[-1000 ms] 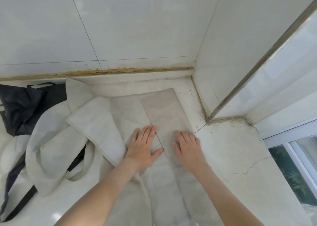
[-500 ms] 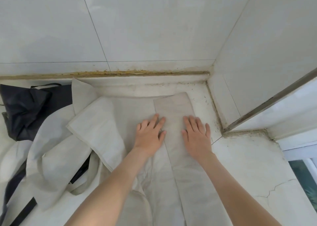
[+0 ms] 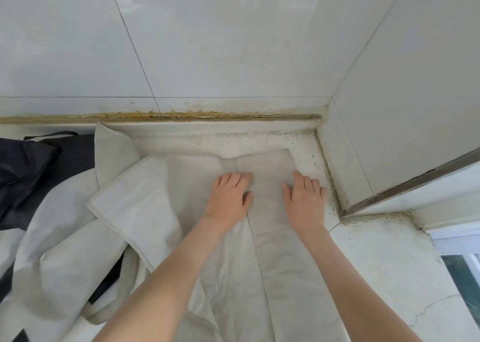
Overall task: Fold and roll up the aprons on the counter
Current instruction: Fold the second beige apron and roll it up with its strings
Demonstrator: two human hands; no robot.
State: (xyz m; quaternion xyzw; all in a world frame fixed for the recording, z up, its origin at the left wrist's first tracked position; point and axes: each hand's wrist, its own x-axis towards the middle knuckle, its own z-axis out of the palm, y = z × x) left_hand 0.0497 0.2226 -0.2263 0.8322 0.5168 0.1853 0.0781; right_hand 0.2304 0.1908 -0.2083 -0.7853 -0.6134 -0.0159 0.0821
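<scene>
Beige apron [image 3: 267, 250] on the pale counter [image 3: 389, 269], folded lengthwise into a long strip from the near edge toward the back corner. Far end of the strip just short of the raised lip under the back wall [image 3: 233, 42]. Right edge close beside the side wall [image 3: 415, 94], only a thin band of counter between.

Left hand [image 3: 230, 198] palm down on the cloth, fingers straight and together, across the strip's left fold edge — pressing, grasping nothing. Right hand [image 3: 305, 201] likewise flat and released, fingers extended along the strip's right edge, little finger near the grimy corner seam. A band of strip showing between the two hands.

To the left, a hemmed flap [image 3: 130, 206] of beige cloth turned over, one corner pointing left, its edge over a pale heap [image 3: 52, 250] of more fabric. Dark apron [image 3: 31, 175] bunched at far left by the back wall, a strap looped above it.

Tight quarters behind and right of the hands, crowded on the left — open room on the near right, a stretch of cracked counter as far as the window [image 3: 462, 271].
</scene>
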